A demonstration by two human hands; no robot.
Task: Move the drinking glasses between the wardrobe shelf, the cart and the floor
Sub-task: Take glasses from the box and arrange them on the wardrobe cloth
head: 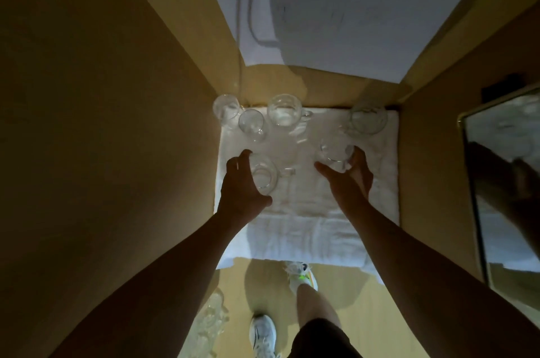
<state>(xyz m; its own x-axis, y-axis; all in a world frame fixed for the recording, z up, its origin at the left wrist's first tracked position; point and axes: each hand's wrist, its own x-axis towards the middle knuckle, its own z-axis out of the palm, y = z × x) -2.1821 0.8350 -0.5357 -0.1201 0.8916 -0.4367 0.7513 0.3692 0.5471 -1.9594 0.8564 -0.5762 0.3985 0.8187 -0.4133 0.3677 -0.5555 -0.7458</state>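
Observation:
Several clear drinking glasses stand on a white towel point(306, 217) spread over the wardrobe shelf. My left hand point(242, 182) curls round a handled glass point(264, 175) at the towel's left side. My right hand point(349, 179) grips another glass point(334, 150) right of centre, thumb on its left and fingers on its right. Three glasses point(252, 123) cluster at the back left, the largest being a handled one point(285, 110). One more glass point(368, 118) stands at the back right corner.
Tan wardrobe walls close in on the left point(102, 123) and right point(432, 167). A mirror point(508, 182) leans at the right. Below the shelf, several more glasses point(211, 325) stand on the wooden floor beside my feet point(263, 334).

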